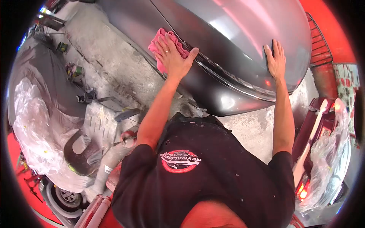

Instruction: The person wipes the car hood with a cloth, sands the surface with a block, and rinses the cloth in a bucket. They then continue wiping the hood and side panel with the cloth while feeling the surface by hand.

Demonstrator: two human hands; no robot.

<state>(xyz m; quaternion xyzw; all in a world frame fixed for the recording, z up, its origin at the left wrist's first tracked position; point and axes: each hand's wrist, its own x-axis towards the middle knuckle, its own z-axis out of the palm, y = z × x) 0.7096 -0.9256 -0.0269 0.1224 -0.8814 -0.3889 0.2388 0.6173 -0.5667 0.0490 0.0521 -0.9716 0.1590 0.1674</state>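
My left hand (173, 60) presses a crumpled pink cloth (159, 39) against the dark grey side panel (197, 81) of a car body. Its fingers lie over the cloth and the thumb sticks out to the right, near the panel seam. My right hand (278, 60) lies flat on the shiny grey curved hood (235, 49), fingers stretched and thumb apart, holding nothing. A dark gap with a bright edge (228, 84) runs between the hood and the side panel.
At left stand covered things under grey sheeting (45, 72) and clear plastic (34, 125), beside a metal stand (100, 123). At right are a dark red car part (317, 125) with plastic over it and a black wire rack (320, 43). The concrete floor (110, 57) is stained.
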